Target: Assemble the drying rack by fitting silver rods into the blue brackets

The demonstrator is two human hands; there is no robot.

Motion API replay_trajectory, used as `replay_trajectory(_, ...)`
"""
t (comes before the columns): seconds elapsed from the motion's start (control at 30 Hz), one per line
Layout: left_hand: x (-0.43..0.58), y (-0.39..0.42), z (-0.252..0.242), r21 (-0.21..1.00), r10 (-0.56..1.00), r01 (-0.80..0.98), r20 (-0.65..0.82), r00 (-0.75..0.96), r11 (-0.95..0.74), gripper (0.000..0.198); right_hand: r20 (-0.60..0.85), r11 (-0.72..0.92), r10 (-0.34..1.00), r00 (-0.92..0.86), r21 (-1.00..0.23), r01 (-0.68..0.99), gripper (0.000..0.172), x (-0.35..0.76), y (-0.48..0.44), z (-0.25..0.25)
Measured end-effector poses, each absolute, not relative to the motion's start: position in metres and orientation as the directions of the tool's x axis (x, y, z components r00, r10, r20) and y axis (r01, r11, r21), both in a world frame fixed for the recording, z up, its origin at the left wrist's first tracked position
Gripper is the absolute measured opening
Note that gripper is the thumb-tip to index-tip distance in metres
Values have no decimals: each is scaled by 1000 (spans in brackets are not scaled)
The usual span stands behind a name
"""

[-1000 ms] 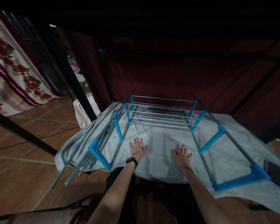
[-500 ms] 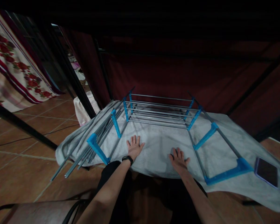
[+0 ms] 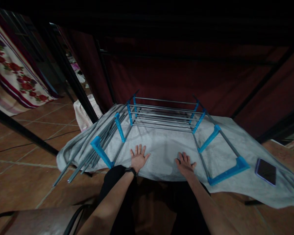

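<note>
My left hand (image 3: 138, 160) lies flat on the grey cloth (image 3: 159, 143), fingers spread, with a dark watch on the wrist. On the same cloth my right hand (image 3: 185, 164) rests palm down, its fingers apart. Neither holds anything. In front of and around both hands stands a partly joined rack of metal tubes and blue plastic brackets. Crossbars (image 3: 164, 120) join its far end. A blue bracket (image 3: 101, 151) is nearest my left hand's side, and another blue bracket (image 3: 229, 171) is to the right of my right hand.
Several loose metal tubes (image 3: 88, 156) lie at the left, some jutting past the cloth's edge. A phone (image 3: 266, 172) lies at the right. A dark red curtain (image 3: 156, 78) hangs behind. A chair (image 3: 44, 222) is at lower left, and a black pole (image 3: 24, 130) slants there.
The view has shifted slightly, so the rack and phone appear a little further left. Both hands stay flat on the cloth; nothing was taken hold of.
</note>
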State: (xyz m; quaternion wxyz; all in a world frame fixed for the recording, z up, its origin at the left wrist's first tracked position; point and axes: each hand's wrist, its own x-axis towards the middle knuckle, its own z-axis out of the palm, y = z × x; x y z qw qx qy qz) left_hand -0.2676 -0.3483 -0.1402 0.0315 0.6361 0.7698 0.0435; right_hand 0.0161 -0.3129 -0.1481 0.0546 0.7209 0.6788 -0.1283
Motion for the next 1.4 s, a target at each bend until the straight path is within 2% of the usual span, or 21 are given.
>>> replay_trajectory(0.17, -264, -349, -134, 113, 983, 976, -2, -185, 184, 66, -263, -62, 964, 30, -116, 991, 58, 23, -316, -146)
replay_trajectory(0.37, -260, -348, -131, 84, 994, 992, 37, -100, 96, 67, -243, -42, 970, 16, -102, 994, 58, 27, -319, -152)
replay_trajectory(0.47, -259, -346, -133, 86, 997, 994, 48, -65, 61, 65, -169, -75, 984, 60, -85, 993, 58, 20, -319, -155)
replay_trajectory(0.57, -257, -345, -136, 88, 998, 996, 57, -40, 35, 64, -103, -42, 994, 32, -98, 994, 59, 7, -320, -156)
replay_trajectory(0.7, -255, -344, -139, 99, 997, 995, 67, -33, 26, 63, -138, 29, 990, -42, -97, 995, 59, -10, -320, -159)
replay_trajectory(0.93, -256, -345, -142, 94, 998, 995, 60, -14, 9, 62, -168, 17, 985, -30, -77, 997, 60, -23, -319, -158)
replay_trajectory(1.1, -256, -346, -142, 125, 998, 991, 55, 42, -48, 57, -68, 170, 983, -173, -54, 984, 63, -35, -329, -154)
replay_trajectory(1.2, -257, -347, -142, 119, 995, 989, 51, 82, -88, 56, -114, 227, 966, -231, -42, 973, 62, -42, -334, -156)
replay_trajectory(1.4, -257, -347, -145, 46, 991, 992, 69, 114, -118, 54, -178, 187, 965, -193, -52, 981, 60, -44, -335, -157)
